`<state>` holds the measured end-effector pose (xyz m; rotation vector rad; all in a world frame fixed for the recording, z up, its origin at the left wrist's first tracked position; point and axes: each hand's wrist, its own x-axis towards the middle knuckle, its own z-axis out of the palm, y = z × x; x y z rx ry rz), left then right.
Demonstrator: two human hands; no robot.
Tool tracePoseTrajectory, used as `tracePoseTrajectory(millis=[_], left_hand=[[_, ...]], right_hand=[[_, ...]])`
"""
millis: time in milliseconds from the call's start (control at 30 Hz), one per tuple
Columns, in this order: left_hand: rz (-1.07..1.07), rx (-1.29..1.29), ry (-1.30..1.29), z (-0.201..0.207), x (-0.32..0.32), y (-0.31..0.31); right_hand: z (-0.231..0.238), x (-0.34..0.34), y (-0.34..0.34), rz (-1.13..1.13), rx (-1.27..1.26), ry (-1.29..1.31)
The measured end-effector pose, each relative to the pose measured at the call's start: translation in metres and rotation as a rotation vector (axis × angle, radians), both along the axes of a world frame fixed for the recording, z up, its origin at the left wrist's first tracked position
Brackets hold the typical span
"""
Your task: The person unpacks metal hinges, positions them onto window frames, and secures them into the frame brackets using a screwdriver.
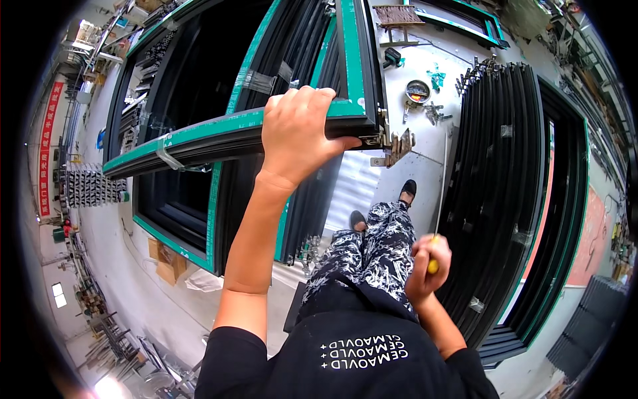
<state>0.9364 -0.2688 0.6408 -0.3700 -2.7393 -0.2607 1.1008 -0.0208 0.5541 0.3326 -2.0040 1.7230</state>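
Note:
My left hand (296,130) is wrapped over the near bar of a black window frame (219,128) with green film, close to its right corner. The fingers lie across the green face, and the thumb presses against the black side. Metal hinge hardware (397,147) sticks out from that corner, just right of my thumb. Lower right, my right hand (425,266) is closed in a fist round a yellow-handled screwdriver (433,266), apart from the frame. A thin shaft seems to run up from the fist. Most of the handle is hidden by my fingers.
More black frames stand stacked (488,193) on the right, close to my right arm. A round bowl (417,92) and a power drill (393,58) lie on the floor ahead, with loose metal parts (435,113). A cardboard box (171,263) sits at left, below the frames.

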Motion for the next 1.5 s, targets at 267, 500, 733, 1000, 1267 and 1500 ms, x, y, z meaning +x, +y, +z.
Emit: tracePoseTrajectory(millis=[267, 500, 733, 1000, 1267, 1500], left_hand=[[0.017, -0.038, 0.035, -0.007, 0.000, -0.001], [0.020, -0.060, 0.050, -0.007, -0.001, 0.002], [0.037, -0.074, 0.053, -0.006, -0.001, 0.003], [0.010, -0.057, 0.107, -0.009, -0.001, 0.001], [0.037, -0.060, 0.024, -0.007, -0.001, 0.003], [0.030, -0.070, 0.031, -0.007, 0.002, -0.002]], right_hand=[[0.014, 0.032, 0.001, 0.226, 0.395, 0.021], [0.010, -0.009, -0.017, 0.095, 0.372, 0.105], [0.011, -0.004, -0.018, 0.098, 0.367, 0.134], [0.013, -0.004, -0.025, 0.085, 0.403, 0.134], [0.009, -0.004, -0.025, 0.031, 0.498, 0.180], [0.014, 0.000, -0.045, 0.013, 0.725, 0.122]])
